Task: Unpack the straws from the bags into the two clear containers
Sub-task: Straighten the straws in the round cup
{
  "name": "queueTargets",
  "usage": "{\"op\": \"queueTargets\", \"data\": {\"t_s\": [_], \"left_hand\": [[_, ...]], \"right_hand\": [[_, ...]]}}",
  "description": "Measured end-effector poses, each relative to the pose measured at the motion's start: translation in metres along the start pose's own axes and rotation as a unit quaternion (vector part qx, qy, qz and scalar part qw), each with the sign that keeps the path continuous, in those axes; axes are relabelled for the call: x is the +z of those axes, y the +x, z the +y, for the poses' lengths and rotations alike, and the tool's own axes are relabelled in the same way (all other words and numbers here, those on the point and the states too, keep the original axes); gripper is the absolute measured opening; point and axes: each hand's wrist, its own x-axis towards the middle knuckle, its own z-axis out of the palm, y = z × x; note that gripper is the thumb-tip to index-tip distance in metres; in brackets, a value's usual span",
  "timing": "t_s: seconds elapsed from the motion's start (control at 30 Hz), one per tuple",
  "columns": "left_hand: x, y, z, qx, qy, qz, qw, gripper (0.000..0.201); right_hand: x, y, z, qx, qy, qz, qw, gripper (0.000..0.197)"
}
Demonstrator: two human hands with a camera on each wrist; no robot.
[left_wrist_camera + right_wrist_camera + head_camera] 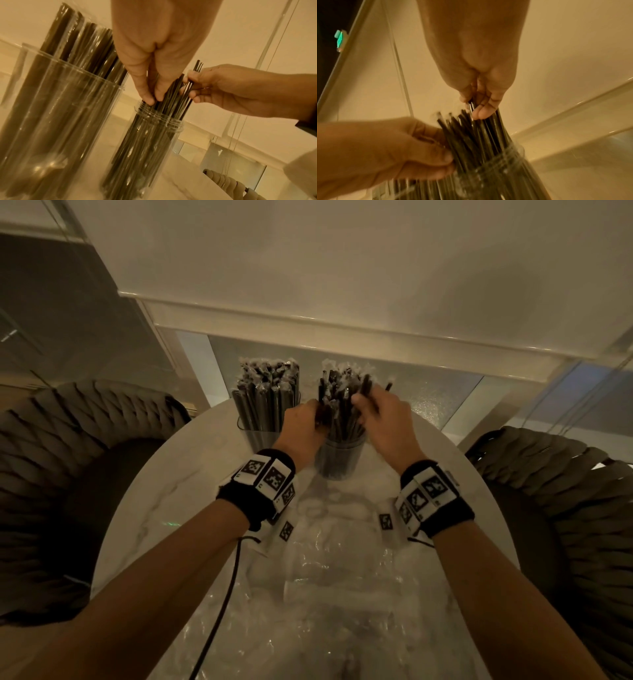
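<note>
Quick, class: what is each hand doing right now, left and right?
Left hand: fingers curled into the straws at the right jar's mouth, gripping them.
Right hand: pinching a few straws.

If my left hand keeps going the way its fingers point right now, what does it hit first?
Your left hand points down into the mouth of the smaller clear container, fingertips already among the straws there. Going on, it would likely press deeper into that bundle first, then meet the container's rim.
</note>
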Motion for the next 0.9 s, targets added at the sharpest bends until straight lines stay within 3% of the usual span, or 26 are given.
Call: {"op": "queueTargets", "data": {"t_s": [0.07,0.23,0.3,0.37,0.43,0.5,0.6,0.67,0.8,0.83,0.9], "left_hand": [[-0.001,-0.001,-0.001,-0.013,-0.014,0.008,1.000,0.017],[-0.005,-0.004,-0.001,-0.033,-0.031,0.023,0.999,0.025],[-0.010,-0.004,-0.002,-0.038,-0.045,0.029,0.998,0.035],[-0.015,-0.005,-0.002,-0.042,-0.056,0.016,0.997,0.042],[-0.017,-0.008,0.000,-0.045,-0.056,-0.017,0.997,0.035],[-0.012,-0.012,0.002,-0.046,-0.035,-0.052,0.997,0.029],[-0.002,-0.014,0.007,-0.013,-0.023,-0.054,0.998,0.022],[-0.001,-0.012,0.009,0.016,-0.027,-0.026,0.999,0.015],[-0.006,-0.001,0.017,0.067,-0.026,0.008,0.997,0.020],[-0.007,0.002,0.020,0.079,-0.018,0.010,0.997,0.021],[-0.009,0.009,0.026,0.087,-0.003,0.006,0.996,0.022]], "right_hand": [[-0.005,0.005,0.000,0.006,-0.006,0.003,1.000,0.021],[0.006,-0.012,0.011,0.044,-0.069,-0.114,0.990,0.022],[-0.005,-0.018,0.011,0.031,-0.064,-0.079,0.994,0.019],[-0.019,-0.023,0.010,0.028,-0.018,0.013,0.999,0.010],[-0.029,-0.026,0.009,0.052,0.031,0.068,0.996,0.012],[-0.030,-0.025,0.008,0.068,0.043,0.076,0.994,0.019],[-0.024,-0.026,0.002,0.006,0.019,0.109,0.994,0.021],[-0.014,-0.030,-0.001,0.005,-0.007,0.073,0.997,0.024],[0.015,-0.026,0.003,0.089,0.002,-0.010,0.996,0.066],[0.021,-0.021,0.004,0.100,0.009,-0.014,0.995,0.061],[0.025,-0.012,0.004,0.093,-0.012,-0.035,0.995,0.034]]}}
